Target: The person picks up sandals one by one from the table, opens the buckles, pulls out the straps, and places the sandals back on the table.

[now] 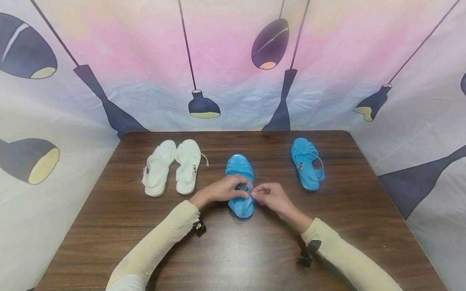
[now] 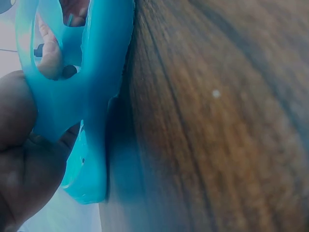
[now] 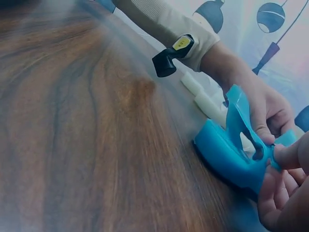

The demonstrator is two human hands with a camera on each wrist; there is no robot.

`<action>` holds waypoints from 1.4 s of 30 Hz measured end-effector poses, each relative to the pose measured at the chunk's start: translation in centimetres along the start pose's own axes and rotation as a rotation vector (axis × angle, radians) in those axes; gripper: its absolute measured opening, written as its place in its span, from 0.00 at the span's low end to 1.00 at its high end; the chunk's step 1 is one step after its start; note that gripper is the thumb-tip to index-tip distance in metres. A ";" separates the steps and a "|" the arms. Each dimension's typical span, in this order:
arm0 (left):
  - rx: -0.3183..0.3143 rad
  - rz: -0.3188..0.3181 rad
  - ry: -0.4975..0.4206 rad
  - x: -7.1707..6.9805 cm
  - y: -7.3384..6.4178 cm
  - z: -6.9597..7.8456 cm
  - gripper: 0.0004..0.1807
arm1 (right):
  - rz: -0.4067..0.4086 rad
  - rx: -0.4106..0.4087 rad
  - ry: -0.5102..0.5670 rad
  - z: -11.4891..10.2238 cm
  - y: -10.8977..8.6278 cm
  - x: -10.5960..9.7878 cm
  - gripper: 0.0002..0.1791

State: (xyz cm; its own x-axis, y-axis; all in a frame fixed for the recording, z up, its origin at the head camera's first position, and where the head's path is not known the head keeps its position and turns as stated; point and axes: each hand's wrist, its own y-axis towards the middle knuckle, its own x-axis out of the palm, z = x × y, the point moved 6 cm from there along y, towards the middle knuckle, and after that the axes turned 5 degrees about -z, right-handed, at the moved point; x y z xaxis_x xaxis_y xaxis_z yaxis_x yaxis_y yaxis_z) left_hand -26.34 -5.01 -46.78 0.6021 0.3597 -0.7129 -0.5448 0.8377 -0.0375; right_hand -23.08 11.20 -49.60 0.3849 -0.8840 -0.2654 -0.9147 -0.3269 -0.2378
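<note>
A blue jelly sandal [image 1: 239, 165] stands sole-down at mid-table, its toe toward the far edge. Over its left side reaches my left hand [image 1: 223, 189], thumb and fingers gripping the sandal near the buckle area. From the right, my right hand [image 1: 272, 196] pinches the thin ankle strap at the sandal's right side. In the right wrist view both hands meet at the strap, with the heel [image 3: 219, 150] toward the camera. The left wrist view shows the blue side wall [image 2: 104, 72] close up. The fingertips hide the buckle itself.
A second blue sandal [image 1: 308, 173] lies at the right with its strap looped over the heel. Two white sandals, one [image 1: 160, 167] beside the other [image 1: 187, 167], stand at the left. A patterned cloth [image 1: 233, 81] hangs behind the wooden table [image 1: 225, 254].
</note>
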 end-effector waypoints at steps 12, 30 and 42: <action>-0.026 0.007 0.025 -0.2 -0.2 0.0 0.18 | -0.056 0.025 0.126 1.0 -0.3 0.1 0.14; 0.028 0.036 0.028 -0.4 -0.1 -0.1 0.16 | -0.056 0.034 0.157 0.4 -0.2 0.2 0.15; 0.019 0.032 0.021 -0.3 -0.1 0.0 0.13 | 0.040 0.008 0.215 -0.1 0.4 0.1 0.09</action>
State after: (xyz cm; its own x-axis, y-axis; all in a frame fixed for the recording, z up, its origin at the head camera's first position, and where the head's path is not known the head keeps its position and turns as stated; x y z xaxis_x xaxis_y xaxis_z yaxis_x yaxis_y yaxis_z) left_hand -26.44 -5.21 -46.54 0.5720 0.3777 -0.7281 -0.5520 0.8338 -0.0010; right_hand -23.38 10.97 -49.57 0.3126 -0.9473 -0.0700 -0.9272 -0.2883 -0.2391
